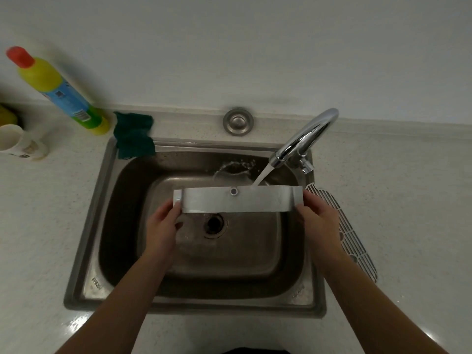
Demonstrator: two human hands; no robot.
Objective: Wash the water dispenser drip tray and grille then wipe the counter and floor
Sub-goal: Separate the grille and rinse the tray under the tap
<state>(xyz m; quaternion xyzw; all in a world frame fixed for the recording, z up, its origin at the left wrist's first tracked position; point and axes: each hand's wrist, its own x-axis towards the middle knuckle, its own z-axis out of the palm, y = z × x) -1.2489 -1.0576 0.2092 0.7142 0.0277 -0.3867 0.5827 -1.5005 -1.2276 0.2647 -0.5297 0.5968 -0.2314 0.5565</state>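
Observation:
I hold the grey drip tray tilted up on its edge over the steel sink. My left hand grips its left end and my right hand grips its right end. Water runs from the chrome tap and falls just behind the tray's right part, splashing in the basin. The white grille lies flat on the counter to the right of the sink, partly behind my right wrist.
A green cloth hangs over the sink's back left corner. A yellow bottle with a red cap and a white cup stand on the counter at the left. A round steel cap sits behind the sink.

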